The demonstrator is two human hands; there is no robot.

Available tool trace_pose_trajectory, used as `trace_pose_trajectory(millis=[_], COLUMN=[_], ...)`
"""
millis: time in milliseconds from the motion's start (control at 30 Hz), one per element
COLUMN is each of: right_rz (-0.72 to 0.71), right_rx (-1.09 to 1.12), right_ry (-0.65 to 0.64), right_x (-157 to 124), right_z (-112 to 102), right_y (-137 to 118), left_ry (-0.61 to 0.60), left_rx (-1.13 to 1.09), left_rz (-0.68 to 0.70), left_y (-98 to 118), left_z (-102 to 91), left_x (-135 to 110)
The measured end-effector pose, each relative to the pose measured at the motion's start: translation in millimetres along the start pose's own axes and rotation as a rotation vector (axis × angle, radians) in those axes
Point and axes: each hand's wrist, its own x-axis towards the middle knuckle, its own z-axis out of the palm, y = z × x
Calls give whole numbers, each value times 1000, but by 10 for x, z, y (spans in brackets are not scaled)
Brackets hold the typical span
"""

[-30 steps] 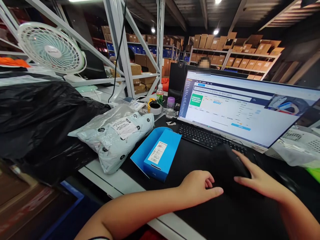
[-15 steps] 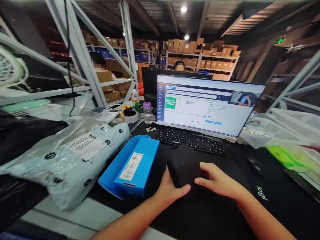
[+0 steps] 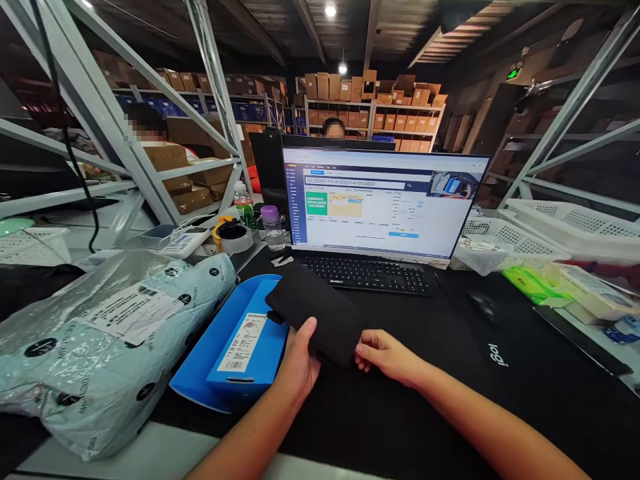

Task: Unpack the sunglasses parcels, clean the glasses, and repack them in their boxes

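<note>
A black fabric pouch [image 3: 323, 308] is tilted above the desk mat, its flat side towards me. My left hand [image 3: 301, 357] is closed on its near edge, thumb on top and the other fingers underneath. At the pouch's lower right corner, my right hand [image 3: 380, 353] pinches the edge with curled fingers. What the pouch contains, if anything, is hidden. Just left of it lies a blue box [image 3: 273, 363] with a white printed label [image 3: 243, 343], a blue flap or tray part spread along its left side.
A pale blue printed mailer bag [image 3: 105, 360] fills the left side. Behind the pouch stand a keyboard [image 3: 370, 275] and a monitor [image 3: 385, 203]. A purple-capped bottle [image 3: 273, 230] and tape roll [image 3: 235, 237] sit back left; a mouse [image 3: 483, 307] and white baskets [image 3: 575, 223] are right.
The pouch has turned from upright to a slanted, flat-facing position and shifted left, overlapping the blue box's corner. My right hand has come onto its lower right edge. The camera view has swung right.
</note>
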Motion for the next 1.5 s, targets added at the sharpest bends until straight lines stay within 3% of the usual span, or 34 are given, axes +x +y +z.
trace_pose_trajectory(millis=[100, 233, 367, 467, 567, 700, 767, 867, 1000, 1133, 1233, 1333, 1433, 1500], right_rz=[9, 99, 178, 137, 81, -12, -100, -200, -128, -86, -110, -144, -200, -227], right_rx=[-9, -25, -62, -158, -224, -75, 83, 210, 219, 304, 363, 388, 394, 283], right_ry=[21, -108, -214, -190, -146, -140, -77, 124, 288, 487, 551, 545, 479, 404], right_x=[-24, -55, -187, -377, -557, -666, -685, -709, -654, -412, -252, -230, -297, -335], right_z=[-12, -67, -172, -257, -307, -337, -378, -491, -614, -582, -521, -490, -463, -421], right_y=[-23, -88, -296, -544, -760, -919, -985, -1082, -1068, -872, -783, -802, -816, -761], left_ry=[-29, 15, 55, 62, 48, 31, -21, -226, -523, -586, -593, -544, -326, -179], left_rx=[8, 93, 360, 532, 691, 874, 979, 1140, 1313, 1441, 1445, 1368, 1093, 827], left_rz=[23, 75, 265, 416, 461, 477, 566, 734, 826, 898, 873, 742, 420, 197], left_y=[-41, -91, -100, -78, -45, -122, -237, -416, -465, -370, -321, -301, -305, -320], left_z=[-10, 5, 26, 71, 139, 193, 191, 171, 150, 123, 114, 131, 154, 155], left_x=[3, -29, 1, 38, 53, 40, -4, -104, -97, 105, 189, 161, 113, 105])
